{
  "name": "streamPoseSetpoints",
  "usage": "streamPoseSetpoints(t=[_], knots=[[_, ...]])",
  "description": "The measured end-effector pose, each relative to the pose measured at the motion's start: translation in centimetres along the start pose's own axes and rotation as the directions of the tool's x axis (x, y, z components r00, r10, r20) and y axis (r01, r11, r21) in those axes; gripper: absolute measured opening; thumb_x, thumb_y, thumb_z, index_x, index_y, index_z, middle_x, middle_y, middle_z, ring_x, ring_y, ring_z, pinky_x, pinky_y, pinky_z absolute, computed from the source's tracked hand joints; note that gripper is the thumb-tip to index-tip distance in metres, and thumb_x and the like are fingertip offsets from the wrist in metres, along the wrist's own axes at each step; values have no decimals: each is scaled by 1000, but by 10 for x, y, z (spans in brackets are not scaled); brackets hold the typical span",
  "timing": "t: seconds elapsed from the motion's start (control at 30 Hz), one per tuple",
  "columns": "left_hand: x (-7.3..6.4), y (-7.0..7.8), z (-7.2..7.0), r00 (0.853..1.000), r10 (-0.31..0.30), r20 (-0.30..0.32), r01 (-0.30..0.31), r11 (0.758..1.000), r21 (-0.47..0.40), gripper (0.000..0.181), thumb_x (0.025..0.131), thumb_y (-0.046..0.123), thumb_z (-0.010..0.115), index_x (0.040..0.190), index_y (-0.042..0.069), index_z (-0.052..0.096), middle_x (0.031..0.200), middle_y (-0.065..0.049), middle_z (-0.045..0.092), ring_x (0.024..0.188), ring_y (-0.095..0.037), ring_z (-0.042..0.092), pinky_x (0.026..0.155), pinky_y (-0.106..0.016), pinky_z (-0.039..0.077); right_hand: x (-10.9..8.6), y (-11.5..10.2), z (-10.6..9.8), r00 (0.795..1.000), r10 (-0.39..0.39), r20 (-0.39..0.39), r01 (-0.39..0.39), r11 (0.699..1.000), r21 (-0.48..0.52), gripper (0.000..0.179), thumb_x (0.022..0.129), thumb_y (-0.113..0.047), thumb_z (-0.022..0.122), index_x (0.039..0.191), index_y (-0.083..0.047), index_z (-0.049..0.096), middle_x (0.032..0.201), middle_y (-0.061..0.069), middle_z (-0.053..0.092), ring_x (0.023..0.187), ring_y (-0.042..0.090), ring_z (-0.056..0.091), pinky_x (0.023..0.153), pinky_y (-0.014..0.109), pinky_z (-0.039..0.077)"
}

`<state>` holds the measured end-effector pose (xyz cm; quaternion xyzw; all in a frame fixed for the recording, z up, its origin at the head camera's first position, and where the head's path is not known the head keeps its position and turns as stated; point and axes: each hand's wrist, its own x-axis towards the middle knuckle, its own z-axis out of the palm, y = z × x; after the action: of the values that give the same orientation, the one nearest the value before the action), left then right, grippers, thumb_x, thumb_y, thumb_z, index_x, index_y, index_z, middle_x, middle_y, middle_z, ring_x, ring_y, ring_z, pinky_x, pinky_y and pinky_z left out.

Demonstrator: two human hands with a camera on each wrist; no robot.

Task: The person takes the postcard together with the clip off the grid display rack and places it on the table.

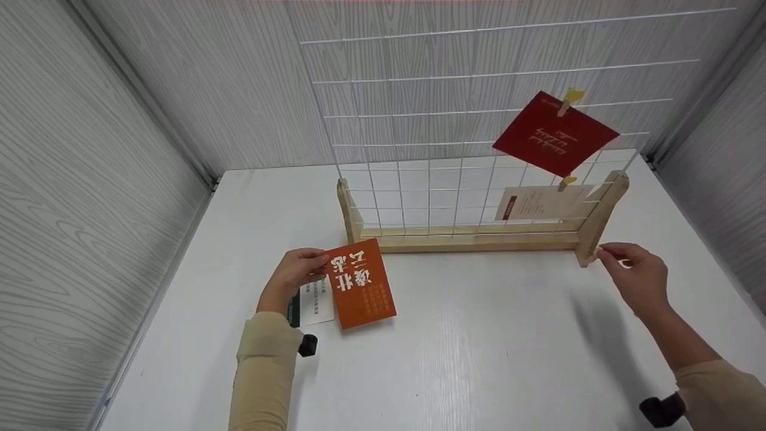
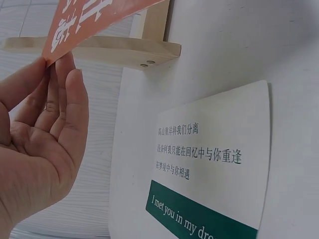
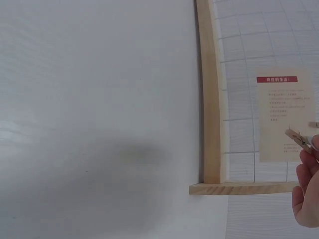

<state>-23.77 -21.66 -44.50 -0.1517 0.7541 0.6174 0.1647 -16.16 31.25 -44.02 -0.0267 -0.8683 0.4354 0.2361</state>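
My left hand (image 1: 297, 267) pinches the corner of an orange card (image 1: 362, 287) with white characters, held above the table. Below it lies a white and green card (image 2: 209, 149), partly covered by the orange one in the head view. At the stand's right foot, my right hand (image 1: 640, 272) pinches a small wooden clothespin (image 3: 299, 139) between thumb and fingers. A white wire grid (image 1: 429, 179) rises from a wooden stand (image 1: 467, 243). On its right side hang a red card (image 1: 553, 134) and, lower, a cream card (image 1: 541, 203), each under a yellow-topped clothespin (image 1: 573, 97).
The white table (image 1: 455, 359) stretches in front of the stand. Grey wood-grain panels (image 1: 119, 197) enclose it at the left, back and right. Black wrist cameras (image 1: 308, 345) sit on both forearms.
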Motion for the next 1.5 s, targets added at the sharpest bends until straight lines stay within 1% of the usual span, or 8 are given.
streamPoseSetpoints(t=[0.17,0.27,0.37,0.63,0.8,1.07,1.2,1.5], knots=[[1,-4,2,1000,-7,6,7,1000,11,28,83,16,58,107,1,56,99,-14,57,83,-22,56,73,-29,47,11,86,6,1000,28,7,-28,1000,2,19,79,-26,63,90,-11,67,84,1,62,75,8,47,55,18,36],[4,-8,3,1000,-17,7,17,1000,8,28,83,16,58,107,1,55,98,-14,57,82,-22,55,72,-29,47,15,139,10,999,37,3,-36,994,-107,22,79,-34,60,94,-18,66,86,-4,61,77,7,47,54,21,36],[6,-12,3,999,-36,4,36,999,6,29,83,16,58,108,1,55,98,-14,57,82,-22,56,72,-29,47,14,154,7,999,45,30,-41,990,-135,22,81,-33,58,95,-18,65,86,-2,60,79,9,48,60,21,36],[11,-18,7,998,-59,-31,60,998,31,30,83,16,58,108,0,55,97,-14,58,78,-20,58,69,-29,48,3,164,0,993,116,33,-103,957,-271,33,84,-43,48,95,-15,62,85,2,56,71,14,45,42,24,41],[16,-25,10,996,-69,-55,72,997,39,31,83,15,58,109,-1,54,94,-13,59,73,-19,58,69,-31,48,-3,135,-10,979,178,96,-144,947,-287,36,86,-37,48,94,-5,60,82,9,55,56,16,47,37,27,41],[22,-29,15,989,-98,-114,105,993,55,32,83,12,57,112,-1,51,97,-15,57,73,-18,58,66,-29,49,-9,72,-20,927,326,188,-240,897,-371,33,89,-23,45,100,6,56,86,18,57,65,24,50,53,31,37],[23,-29,19,984,-115,-136,124,991,57,32,82,10,58,111,-1,52,100,-15,56,77,-19,58,65,-28,49,-9,73,-18,904,378,199,-274,871,-408,34,90,-24,42,103,5,54,90,19,56,70,26,50,57,33,36],[25,-31,23,982,-120,-149,129,990,54,33,81,11,59,110,-1,51,99,-15,56,81,-20,57,67,-29,48,-7,83,-15,915,340,218,-209,860,-465,30,90,-18,41,100,6,55,89,22,57,75,33,49,72,54,25]])
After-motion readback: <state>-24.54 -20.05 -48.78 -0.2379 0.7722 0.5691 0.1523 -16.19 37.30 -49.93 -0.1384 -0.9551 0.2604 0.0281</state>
